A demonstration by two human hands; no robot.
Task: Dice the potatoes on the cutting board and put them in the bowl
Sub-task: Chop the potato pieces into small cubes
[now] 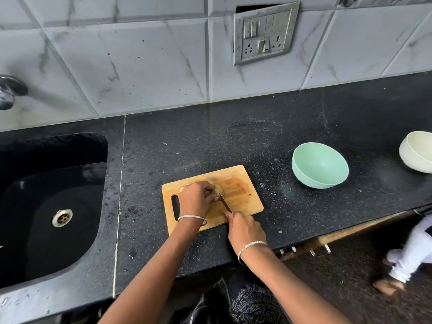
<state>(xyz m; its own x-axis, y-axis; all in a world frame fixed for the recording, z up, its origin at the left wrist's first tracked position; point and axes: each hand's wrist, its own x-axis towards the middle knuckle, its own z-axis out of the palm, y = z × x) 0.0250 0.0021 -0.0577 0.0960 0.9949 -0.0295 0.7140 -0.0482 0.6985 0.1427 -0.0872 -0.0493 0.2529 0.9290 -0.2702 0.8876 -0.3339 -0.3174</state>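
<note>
On one board, left hand holds maybe one potato; right hand grips one knife. Two bowls near the counter's right edge: green bowl, white bowl.

Silver bangle on each wrist, dark patterned garment.

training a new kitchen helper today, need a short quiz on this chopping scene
1. True or false: the green bowl already holds diced potato.
2. Pick one: the right hand has its grip on A) the knife, B) a peeler, C) a spoon.
3. Fill in: the left hand holds the potato down on the ____.

Key
1. False: the bowl's inside looks bare.
2. A.
3. cutting board.
</note>
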